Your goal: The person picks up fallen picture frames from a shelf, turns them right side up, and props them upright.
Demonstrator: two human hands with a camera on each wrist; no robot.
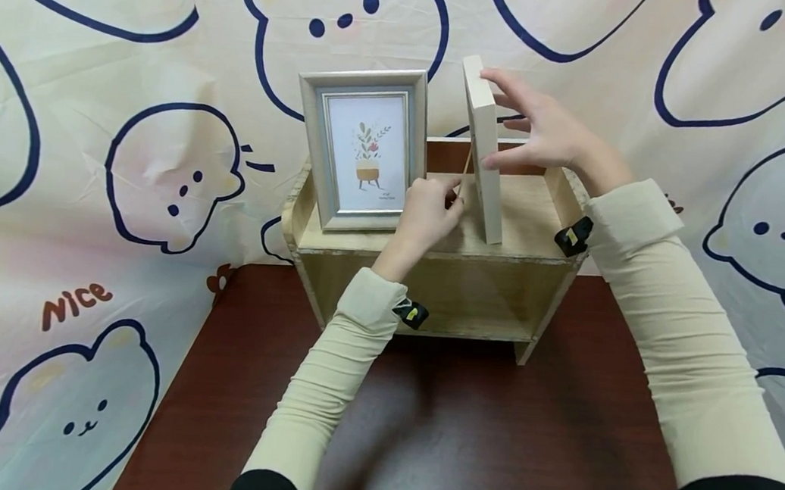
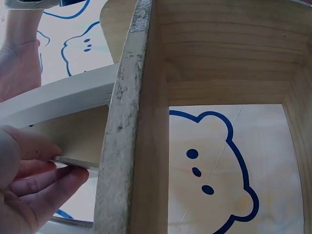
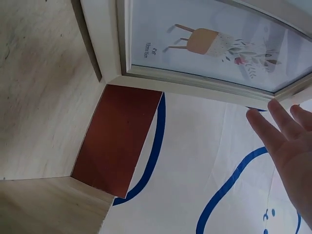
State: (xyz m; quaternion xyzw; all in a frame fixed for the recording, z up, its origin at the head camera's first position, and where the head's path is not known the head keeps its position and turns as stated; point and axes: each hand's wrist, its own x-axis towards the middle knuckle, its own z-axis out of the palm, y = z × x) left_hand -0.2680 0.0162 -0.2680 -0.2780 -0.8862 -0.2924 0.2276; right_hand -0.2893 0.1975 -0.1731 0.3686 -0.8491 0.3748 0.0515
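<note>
A pale photo frame (image 1: 484, 153) stands edge-on on the wooden shelf's top, its picture side (image 3: 209, 46) turned to the right. My right hand (image 1: 550, 134) holds this frame by its edges, thumb on the near edge and fingers higher up. In the right wrist view the right hand's fingertips (image 3: 273, 105) are at the frame's border; the thumb is out of sight. Behind the frame, my left hand (image 1: 429, 210) pinches the thin back stand (image 2: 75, 161) between thumb and fingers. A second photo frame (image 1: 365, 152) with a potted-plant print faces me, left of that hand.
The small wooden shelf (image 1: 426, 255) has raised side panels and an open lower compartment. It stands on a dark red-brown table (image 1: 420, 429). A cloth (image 1: 62, 176) printed with bear outlines hangs behind and at both sides.
</note>
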